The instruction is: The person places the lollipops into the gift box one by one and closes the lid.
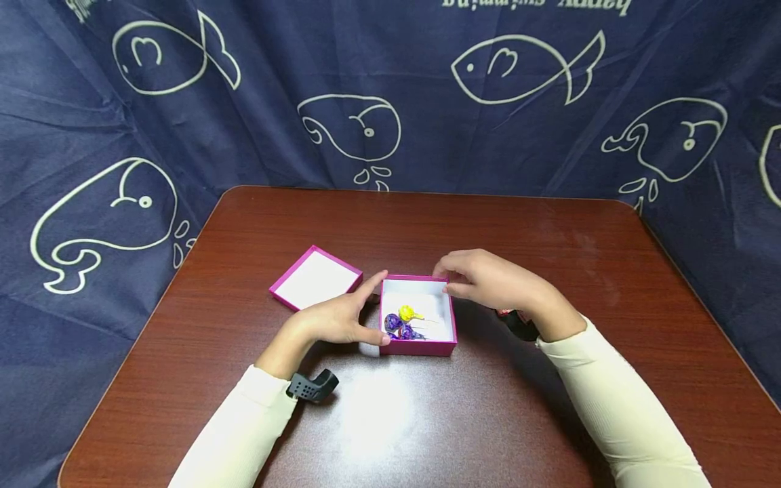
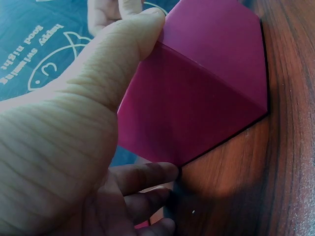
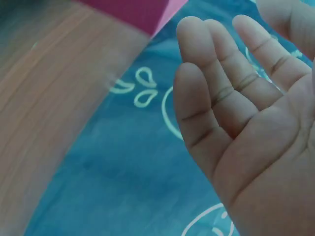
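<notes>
A magenta box (image 1: 421, 348) with a white inside stands uncovered on the table. In it lie a yellow-wrapped lollipop (image 1: 407, 312) and several purple-wrapped lollipops (image 1: 405, 331). My left hand (image 1: 335, 320) spans the box's left side with thumb and index finger spread; the thumb touches the near corner, and the index fingertip is at the far one. In the left wrist view the thumb rests on the box's edge (image 2: 211, 73). My right hand (image 1: 488, 278) hovers by the far right corner, fingers loosely bent. The right wrist view shows its palm (image 3: 275, 142) holding nothing.
A magenta lid (image 1: 317, 279) lies on the table left of the box, white inside up. The brown table (image 1: 427, 230) has rounded far corners. Behind it hangs a dark blue cloth (image 1: 427, 135) with white whale and fish drawings. Each wrist wears a dark device (image 1: 313, 385).
</notes>
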The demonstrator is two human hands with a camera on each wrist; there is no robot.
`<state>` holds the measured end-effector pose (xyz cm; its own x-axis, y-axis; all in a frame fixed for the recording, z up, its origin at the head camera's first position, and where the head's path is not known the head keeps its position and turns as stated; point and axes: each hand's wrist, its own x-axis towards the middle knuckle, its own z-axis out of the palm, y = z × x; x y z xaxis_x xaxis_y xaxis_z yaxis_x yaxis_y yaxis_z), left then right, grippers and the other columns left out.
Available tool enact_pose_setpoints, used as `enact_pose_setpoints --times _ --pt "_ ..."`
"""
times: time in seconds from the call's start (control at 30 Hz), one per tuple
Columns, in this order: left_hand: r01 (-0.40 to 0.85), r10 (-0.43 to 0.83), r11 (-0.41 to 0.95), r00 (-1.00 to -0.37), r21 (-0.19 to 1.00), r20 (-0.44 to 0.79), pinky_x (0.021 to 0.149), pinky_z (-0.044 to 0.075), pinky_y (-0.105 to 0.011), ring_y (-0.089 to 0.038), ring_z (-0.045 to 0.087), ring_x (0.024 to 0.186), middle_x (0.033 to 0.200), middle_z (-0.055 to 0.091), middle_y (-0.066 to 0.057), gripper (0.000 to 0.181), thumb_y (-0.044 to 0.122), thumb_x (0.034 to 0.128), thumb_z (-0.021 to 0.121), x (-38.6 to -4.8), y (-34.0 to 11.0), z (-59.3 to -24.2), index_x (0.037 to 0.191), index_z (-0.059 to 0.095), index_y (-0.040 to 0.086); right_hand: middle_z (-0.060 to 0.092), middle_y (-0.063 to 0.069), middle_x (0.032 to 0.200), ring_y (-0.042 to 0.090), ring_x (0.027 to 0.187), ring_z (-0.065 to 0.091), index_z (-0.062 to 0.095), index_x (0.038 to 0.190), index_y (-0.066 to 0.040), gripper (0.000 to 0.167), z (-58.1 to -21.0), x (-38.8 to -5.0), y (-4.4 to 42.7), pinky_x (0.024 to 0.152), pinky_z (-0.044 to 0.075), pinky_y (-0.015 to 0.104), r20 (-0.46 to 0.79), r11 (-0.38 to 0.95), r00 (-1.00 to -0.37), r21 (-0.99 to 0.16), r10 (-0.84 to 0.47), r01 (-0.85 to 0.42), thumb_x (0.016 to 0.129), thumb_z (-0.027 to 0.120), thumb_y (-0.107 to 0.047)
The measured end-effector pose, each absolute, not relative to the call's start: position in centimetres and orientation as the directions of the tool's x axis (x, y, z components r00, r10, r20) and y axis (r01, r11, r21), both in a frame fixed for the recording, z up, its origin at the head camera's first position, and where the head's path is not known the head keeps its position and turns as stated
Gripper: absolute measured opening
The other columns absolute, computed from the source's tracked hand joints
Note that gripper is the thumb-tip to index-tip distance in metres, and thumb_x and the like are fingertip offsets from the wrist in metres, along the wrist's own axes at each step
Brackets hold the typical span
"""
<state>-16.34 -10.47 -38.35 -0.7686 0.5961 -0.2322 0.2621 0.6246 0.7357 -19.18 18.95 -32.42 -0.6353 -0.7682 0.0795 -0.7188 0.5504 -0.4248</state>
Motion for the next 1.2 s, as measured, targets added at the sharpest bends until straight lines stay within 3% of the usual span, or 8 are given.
enact_pose_setpoints --times 0.17,0.5,0.7,1.2 --pt "0.261 0.596 0.625 -0.768 0.736 -0.233 0.115 0.027 -0.042 -0.026 0.042 0.135 0.155 0.037 -0.013 0.114 0.041 0.0799 0.083 -16.3 -10.5 -38.3 0.161 0.005 0.023 0.068 0.003 0.103 0.015 0.093 0.062 0.069 0.107 -0.008 0.015 -33.0 -19.2 21.0 0.084 0.050 0.040 0.069 0.613 -0.691 -0.403 -0.720 -0.679 0.092 0.069 -0.005" --pt "0.274 0.604 0.616 -0.766 0.739 -0.220 0.114 0.029 -0.043 -0.027 0.044 0.134 0.153 0.040 -0.014 0.114 0.041 0.0809 0.082 -16.2 -10.6 -38.4 0.161 0.004 0.021 0.068 0.006 0.108 0.024 0.100 0.063 0.068 0.108 -0.005 0.017 -34.5 -19.5 24.6 0.085 0.049 0.047 -0.036 0.700 -0.759 -0.415 -0.650 -0.580 0.091 0.070 -0.007" --pt "0.274 0.603 0.617 -0.767 0.737 -0.220 0.114 0.029 -0.043 -0.026 0.044 0.134 0.152 0.041 -0.014 0.114 0.041 0.0807 0.082 -16.2 -10.6 -38.4 0.161 0.004 0.021 0.068 0.008 0.103 0.025 0.095 0.063 0.067 0.106 -0.005 0.018 -35.2 -19.8 25.6 0.081 0.050 0.046 -0.094 0.728 -0.767 -0.402 -0.635 -0.554 0.089 0.073 -0.006" --pt "0.264 0.594 0.627 -0.771 0.733 -0.230 0.114 0.028 -0.043 -0.026 0.043 0.135 0.154 0.037 -0.014 0.114 0.041 0.0801 0.083 -16.3 -10.5 -38.3 0.161 0.005 0.021 0.068 0.005 0.095 0.020 0.086 0.063 0.069 0.098 -0.006 0.014 -36.1 -20.2 25.6 0.076 0.051 0.043 -0.104 0.743 -0.758 -0.325 -0.643 -0.586 0.085 0.074 -0.003"
